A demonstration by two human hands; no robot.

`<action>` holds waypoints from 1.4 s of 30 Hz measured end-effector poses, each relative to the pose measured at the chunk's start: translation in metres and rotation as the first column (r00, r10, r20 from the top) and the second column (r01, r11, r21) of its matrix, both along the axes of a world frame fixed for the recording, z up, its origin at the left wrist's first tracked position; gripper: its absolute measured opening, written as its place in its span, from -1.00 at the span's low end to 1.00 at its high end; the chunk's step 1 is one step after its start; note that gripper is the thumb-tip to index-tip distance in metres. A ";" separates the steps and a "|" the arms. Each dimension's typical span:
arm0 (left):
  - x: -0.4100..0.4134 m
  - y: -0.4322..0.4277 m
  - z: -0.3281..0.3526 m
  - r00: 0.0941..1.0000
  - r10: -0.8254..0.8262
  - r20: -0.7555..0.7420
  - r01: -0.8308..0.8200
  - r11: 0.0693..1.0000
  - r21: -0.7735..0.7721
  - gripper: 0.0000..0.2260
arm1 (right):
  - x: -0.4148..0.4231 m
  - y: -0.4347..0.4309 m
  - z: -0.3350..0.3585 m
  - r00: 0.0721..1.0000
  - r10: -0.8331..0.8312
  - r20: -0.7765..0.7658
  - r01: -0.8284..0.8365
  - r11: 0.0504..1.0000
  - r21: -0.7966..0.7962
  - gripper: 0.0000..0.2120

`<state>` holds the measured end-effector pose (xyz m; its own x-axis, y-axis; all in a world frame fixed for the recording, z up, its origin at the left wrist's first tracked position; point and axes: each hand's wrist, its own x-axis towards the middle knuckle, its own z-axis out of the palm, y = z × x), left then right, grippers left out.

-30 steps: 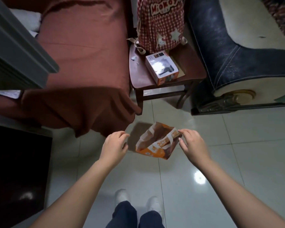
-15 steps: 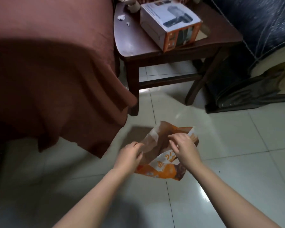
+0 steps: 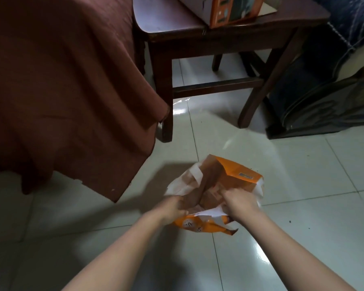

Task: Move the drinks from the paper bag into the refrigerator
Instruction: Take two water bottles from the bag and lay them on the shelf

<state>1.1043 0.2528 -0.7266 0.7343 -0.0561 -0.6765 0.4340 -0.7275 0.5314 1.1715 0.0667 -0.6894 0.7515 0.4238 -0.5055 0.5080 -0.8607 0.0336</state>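
The left hand (image 3: 173, 208) is clenched on the near-left rim of the paper bag (image 3: 235, 175), its fingertips tucked over the edge. The right hand (image 3: 239, 201) grasps the near-right rim the same way, knuckles up. Between them the mouth of the bag is being spread apart, with the brown inside showing and the white handles flopped to either side.

The bag stands on the tiled floor (image 3: 292, 206), orange outside, a little crumpled at its near bottom corner. No drinks can be made out inside; the interior is dark and partly hidden by the hands. The refrigerator is not in view.

The step in hand looks like opening the bag to reach the first drink. To do it well, pull the two rims apart evenly rather than tugging one side, since thin paper near the handles could tear. Keep the base flat on the floor so nothing tips. Once the mouth is wide, one hand should hold the rim while the other goes straight down for a drink.

Outward from the bag: at ten o'clock a brown cloth (image 3: 72, 91) hangs down to near the floor. At twelve o'clock stands a dark wooden desk (image 3: 229, 36) carrying a cardboard box (image 3: 233, 9). At two o'clock sits the dark base of a sofa (image 3: 324, 106).
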 end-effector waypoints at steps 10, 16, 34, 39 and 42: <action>0.004 -0.009 -0.012 0.975 -0.098 -0.201 0.106 0.994 0.033 -0.55 | -0.015 -0.003 -0.020 0.996 0.071 -0.050 -0.077 0.989 -0.125 -0.80; -0.003 -0.019 -0.015 0.912 -0.208 -0.354 0.242 0.969 0.053 -0.55 | -0.023 -0.009 -0.026 0.997 0.071 -0.025 -0.073 0.991 -0.111 -0.83; -0.010 0.017 0.109 0.954 -0.030 0.299 -0.065 0.951 0.304 -0.68 | -0.012 0.019 -0.005 0.993 0.033 -0.114 -0.038 0.998 -0.041 -0.68; -0.021 0.033 0.127 0.904 0.022 0.427 -0.186 0.920 0.345 -0.72 | -0.007 0.026 0.001 0.984 0.011 -0.180 -0.014 1.000 -0.019 -0.65; -0.021 0.035 0.121 0.907 0.055 0.418 -0.218 0.910 0.353 -0.75 | -0.003 0.032 -0.017 0.987 0.019 -0.157 -0.021 1.000 -0.013 -0.66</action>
<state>1.0833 0.2876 -0.6055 0.9220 0.2680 -0.2796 0.3609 -0.8564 0.3692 1.1689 0.0991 -0.7065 0.6538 0.4296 -0.6229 0.5250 -0.8504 -0.0356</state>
